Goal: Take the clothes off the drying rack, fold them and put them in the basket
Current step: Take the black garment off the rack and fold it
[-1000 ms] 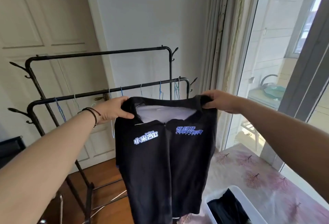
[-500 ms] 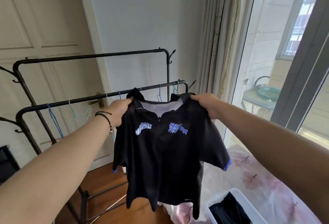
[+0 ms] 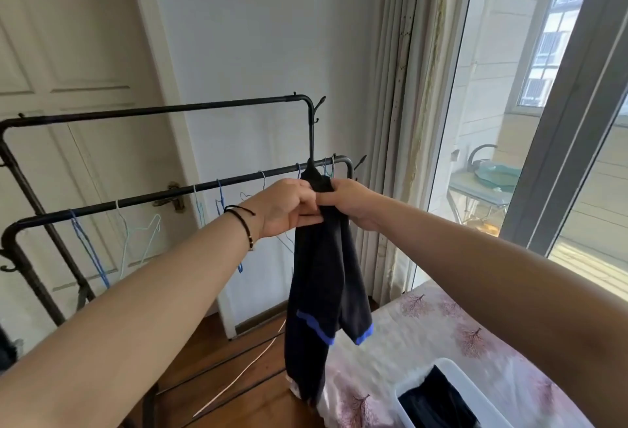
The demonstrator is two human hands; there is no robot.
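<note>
Half a second ago the black shirt [image 3: 324, 278] was spread wide between two separated hands, its blue lettering facing the camera; now the hands have met in front of the drying rack [image 3: 176, 195] and the shirt hangs as a narrow doubled strip, blue-trimmed sleeves together at the bottom — by the look of it, the first lengthwise fold is made and crosswise folds remain. The left hand [image 3: 285, 210] has its fingers [image 3: 307, 219] laid against the collar end, thumb on top, grasping the cloth; just beside it, touching, the right hand [image 3: 348, 205] is clenched round the same bunched collar. On the rack's lower bar only bare hangers [image 3: 141, 240] show. Behind are a panelled door and a plain wall; further right, curtains and a glass door. Lower right, a bed [image 3: 441, 322] with a floral cover carries the white basket [image 3: 452, 364], dark clothing already inside.
</note>
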